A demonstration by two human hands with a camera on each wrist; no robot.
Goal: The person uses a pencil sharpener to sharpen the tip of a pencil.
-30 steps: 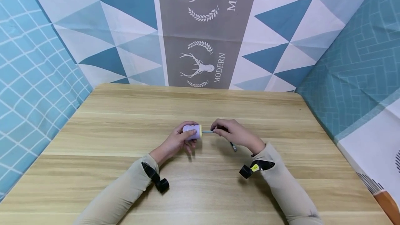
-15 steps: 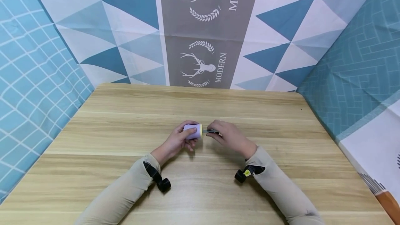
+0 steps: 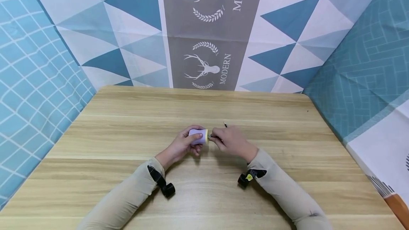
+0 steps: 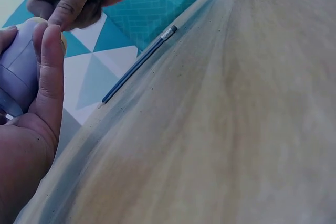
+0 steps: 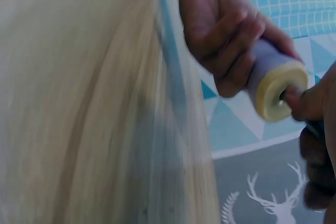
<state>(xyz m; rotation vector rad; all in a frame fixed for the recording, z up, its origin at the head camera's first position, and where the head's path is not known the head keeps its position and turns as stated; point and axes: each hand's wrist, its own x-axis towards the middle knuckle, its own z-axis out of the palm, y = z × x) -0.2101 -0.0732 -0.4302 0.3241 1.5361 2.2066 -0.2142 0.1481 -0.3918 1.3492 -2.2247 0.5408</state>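
My left hand grips a purple cylinder with a yellow end ring, which looks like a pencil sharpener. In the right wrist view, a round hole shows in the sharpener's yellow end. My right hand pinches a thin dark pencil at that hole, most of it hidden by the fingers. Another dark pencil with a silver end lies on the table in the left wrist view, partly behind the right hand in the head view.
The wood-grain table spreads around both hands. Patterned cloth hangs along its far edge, with blue cloth at the left and right sides. A black camera is strapped on each wrist.
My right hand has moved left toward the sharpener, and less of the held pencil shows between them. The lying pencil's lower end is now covered, its upper end visible. The left hand barely shifts.
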